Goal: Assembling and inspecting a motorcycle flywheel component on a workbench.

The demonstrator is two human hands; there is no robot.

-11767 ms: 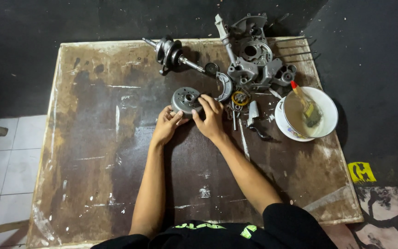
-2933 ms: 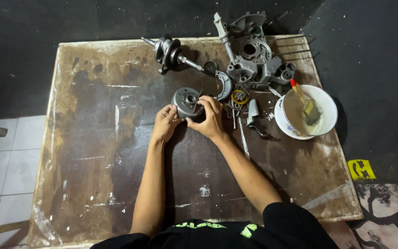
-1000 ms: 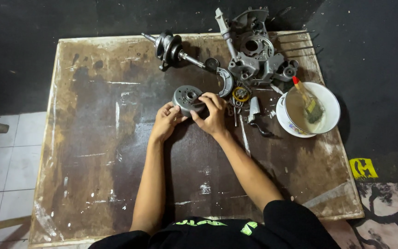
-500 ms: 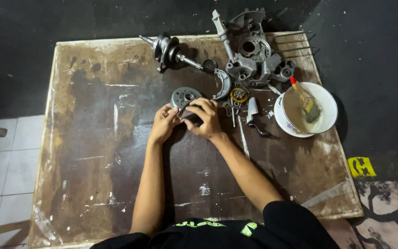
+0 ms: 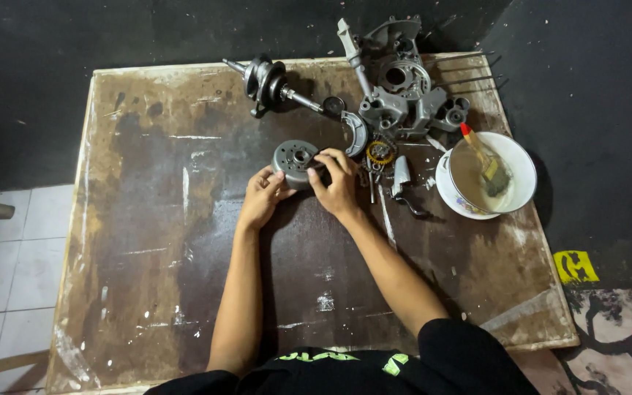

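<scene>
Together clasping a round grey flywheel (image 5: 295,162) near the worn table's (image 5: 148,241) far middle: left hand (image 5: 263,197) cupping its near edge, right hand (image 5: 336,183) fingers clamped over its right side.

Yellow floor sign (image 5: 575,265), table's right

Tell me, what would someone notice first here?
Two hands meet mid-table: the left hand and right hand both hold a round metal part. Behind it, at the table's far edge, lie a crankshaft and a grey engine case. To the right, a white bowl holds a brush.
</scene>
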